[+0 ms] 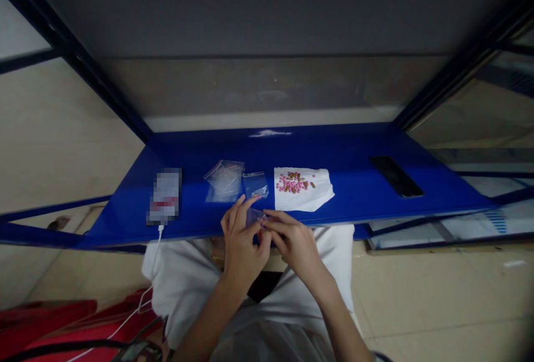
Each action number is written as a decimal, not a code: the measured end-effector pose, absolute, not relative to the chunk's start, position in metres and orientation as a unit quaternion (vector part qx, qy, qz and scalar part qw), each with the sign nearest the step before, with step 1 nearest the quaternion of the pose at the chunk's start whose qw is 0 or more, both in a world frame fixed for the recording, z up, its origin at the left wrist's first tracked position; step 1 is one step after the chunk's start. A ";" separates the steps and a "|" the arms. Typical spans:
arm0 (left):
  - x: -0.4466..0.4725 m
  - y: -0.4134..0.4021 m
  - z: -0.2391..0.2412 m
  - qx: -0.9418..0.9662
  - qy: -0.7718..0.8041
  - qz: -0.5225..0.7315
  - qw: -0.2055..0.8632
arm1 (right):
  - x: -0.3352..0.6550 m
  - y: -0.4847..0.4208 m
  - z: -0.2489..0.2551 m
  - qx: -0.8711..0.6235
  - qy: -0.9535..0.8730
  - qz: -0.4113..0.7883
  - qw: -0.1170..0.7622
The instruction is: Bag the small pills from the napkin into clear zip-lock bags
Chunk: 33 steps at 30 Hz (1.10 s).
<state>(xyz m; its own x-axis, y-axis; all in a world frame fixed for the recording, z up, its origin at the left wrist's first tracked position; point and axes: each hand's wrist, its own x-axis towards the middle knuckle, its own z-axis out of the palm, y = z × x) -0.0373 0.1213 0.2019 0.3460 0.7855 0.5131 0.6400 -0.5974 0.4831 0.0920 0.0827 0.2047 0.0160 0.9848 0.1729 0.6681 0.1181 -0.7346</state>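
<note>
Close to the front edge of the blue shelf (350, 150), my left hand (244, 242) and my right hand (297, 239) meet around a small clear zip bag (253, 217). Fingers of both hands pinch the bag at its edge, and a bit of red shows there. Just beyond my left fingertips lies another clear zip bag (255, 183). A pile of clear zip bags (226, 178) sits to its left. Beyond my right hand is a white sheet of paper (292, 202) bearing many pink tablets (287, 184) and several brownish-green capsules (295, 176).
A phone (396, 176) with a dark screen lies at the right of the shelf. At the left is a pixelated device (166, 195) with a white cable (156, 262) hanging off the front edge. Blue metal posts (100, 84) frame the shelf. Red material (79, 323) is on the floor.
</note>
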 end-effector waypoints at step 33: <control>-0.020 0.192 0.139 0.832 0.348 0.419 0.105 | 0.188 0.128 0.155 -0.820 -0.473 0.012 0.322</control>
<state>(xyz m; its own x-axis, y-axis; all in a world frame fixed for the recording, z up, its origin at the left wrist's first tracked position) -0.0204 0.1916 0.1394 0.4066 0.6669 0.6245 0.4903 -0.7360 0.4668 0.1877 0.1284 0.1551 0.5530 0.7830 0.2847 0.7679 -0.3464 -0.5389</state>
